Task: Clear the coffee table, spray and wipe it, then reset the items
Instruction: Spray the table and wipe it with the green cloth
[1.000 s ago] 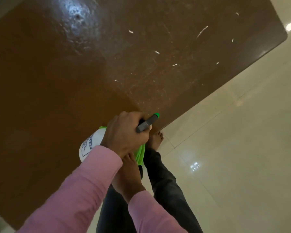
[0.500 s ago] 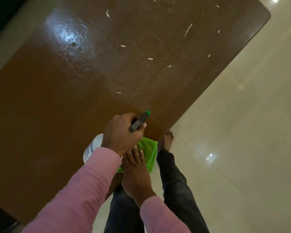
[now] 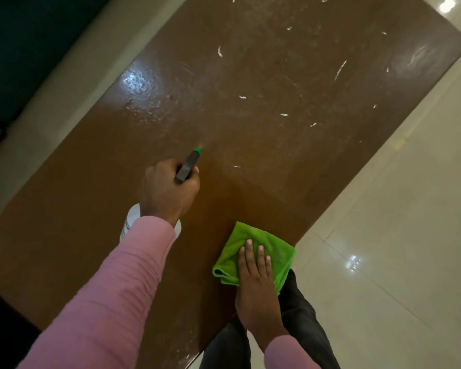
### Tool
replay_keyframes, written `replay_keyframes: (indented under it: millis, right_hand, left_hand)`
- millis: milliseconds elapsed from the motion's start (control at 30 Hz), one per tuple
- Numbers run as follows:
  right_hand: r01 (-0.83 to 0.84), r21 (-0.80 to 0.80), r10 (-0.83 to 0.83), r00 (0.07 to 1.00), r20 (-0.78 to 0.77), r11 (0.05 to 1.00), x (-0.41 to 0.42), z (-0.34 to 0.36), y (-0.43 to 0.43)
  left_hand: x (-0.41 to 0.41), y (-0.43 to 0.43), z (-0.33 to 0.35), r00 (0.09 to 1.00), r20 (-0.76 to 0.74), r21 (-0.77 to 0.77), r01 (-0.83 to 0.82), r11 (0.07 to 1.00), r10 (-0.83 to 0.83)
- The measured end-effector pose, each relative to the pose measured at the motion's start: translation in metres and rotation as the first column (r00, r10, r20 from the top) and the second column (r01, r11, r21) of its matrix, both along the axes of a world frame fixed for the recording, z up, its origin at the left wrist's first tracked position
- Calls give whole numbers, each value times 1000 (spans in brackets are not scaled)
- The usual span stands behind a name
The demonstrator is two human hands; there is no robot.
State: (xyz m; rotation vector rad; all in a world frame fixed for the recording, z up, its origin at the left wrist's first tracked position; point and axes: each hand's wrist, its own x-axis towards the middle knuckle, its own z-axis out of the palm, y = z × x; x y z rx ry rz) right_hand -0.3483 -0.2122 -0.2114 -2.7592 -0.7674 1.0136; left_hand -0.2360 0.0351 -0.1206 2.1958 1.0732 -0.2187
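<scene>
A: Brown coffee table [image 3: 264,182], glossy, white flecks past the fingers. Left hand [image 3: 171,193] curled tight round spray bottle [image 3: 133,222]; grey nozzle with green tip [image 3: 189,163] sticks out beyond the knuckles.

B: Label?

A: Dark print on white, mostly under the sleeve, unreadable.

B: Right?

A: Right hand [image 3: 256,283] flat, fingers together, pressing green cloth [image 3: 237,243] on the near table edge.
</scene>
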Motion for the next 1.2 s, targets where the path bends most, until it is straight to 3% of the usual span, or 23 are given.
replay_keyframes:
  millis: [100, 200, 300, 433, 500, 567, 667, 733, 800, 900, 1067, 1200]
  right_hand:
    - [11, 48, -11, 1000, 5, 999, 0, 3, -1]
    - [199, 140, -199, 980, -14, 970, 36, 8, -2]
    - [358, 91, -365, 927, 87, 929, 138, -3, -12]
    - [387, 16, -385, 912, 140, 922, 267, -12, -25]
    - [387, 60, -392, 904, 174, 920, 256, -14, -22]
    - [316, 135, -338, 922, 192, 939, 189, -14, -17]
    - [185, 161, -197, 979, 61, 970, 61, -5, -13]
    - [156, 172, -157, 988, -8, 973, 24, 0, -17]
    - [128, 208, -134, 991, 12, 970, 46, -3, -19]
    - [123, 245, -137, 990, 42, 962, 145, -8, -18]
    - [282, 100, -294, 946, 135, 954, 326, -18, 14]
    - [242, 103, -260, 940, 223, 965, 277, -15, 38]
  left_hand:
    - [-1, -2, -6, 999, 44, -36, 24, 999, -22]
    - [-8, -16, -12, 995, 98, -130, 22, 991, -10]
    - [-20, -32, -14, 985, 167, -164, -6, 987, 34]
    - [-30, -50, -16, 983, 177, -196, -9, 981, 45]
    - [-31, -56, -19, 985, 164, -211, -21, 977, 56]
    - [-29, -59, -20, 984, 161, -228, -41, 973, 79]
    - [-22, -57, -22, 978, 193, -190, -36, 981, 73]
    - [-17, -55, -22, 975, 212, -169, -33, 985, 69]
    - [-12, -51, -23, 971, 224, -139, -48, 989, 79]
    - [-8, -50, -26, 972, 224, -155, -37, 987, 72]
    - [-13, -56, -32, 970, 240, -147, 78, 986, -41]
    - [-15, -52, -31, 960, 280, -186, 68, 980, -14]
